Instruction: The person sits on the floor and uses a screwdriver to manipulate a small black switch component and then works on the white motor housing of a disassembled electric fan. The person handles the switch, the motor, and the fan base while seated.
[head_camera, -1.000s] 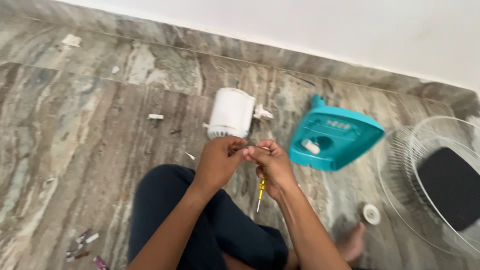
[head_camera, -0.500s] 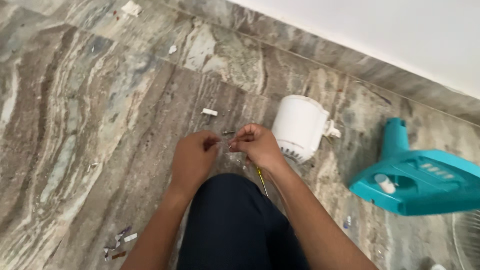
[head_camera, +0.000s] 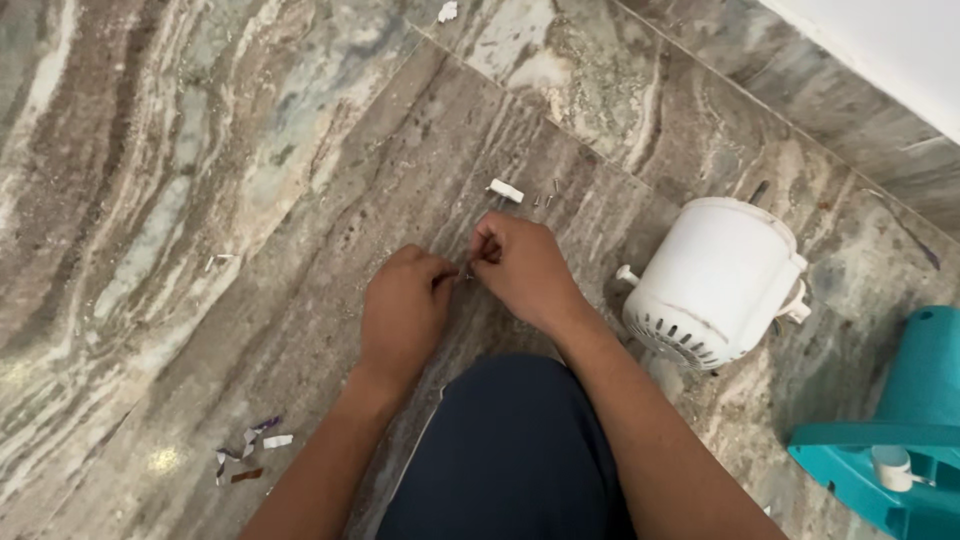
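My left hand (head_camera: 402, 310) and my right hand (head_camera: 520, 265) meet over the marble floor, fingertips pinched together on a tiny item I cannot make out. Just beyond my right fingers lie a small white plastic piece (head_camera: 505, 190) and a few small screws (head_camera: 548, 194). A white fan motor housing (head_camera: 715, 282) lies on its side to the right of my right wrist. My knee in dark trousers (head_camera: 505, 450) fills the bottom centre.
A teal fan base (head_camera: 900, 440) with a white knob sits at the lower right edge. Small scraps of paper or tape (head_camera: 250, 450) lie at the lower left. A white scrap (head_camera: 447, 11) lies at the top. A white wall (head_camera: 890, 50) runs along the upper right.
The view has swung left and down, so the teal base and housing slid right. The yellow screwdriver seen under my right hand earlier is no longer visible. My hands stay pinched together.
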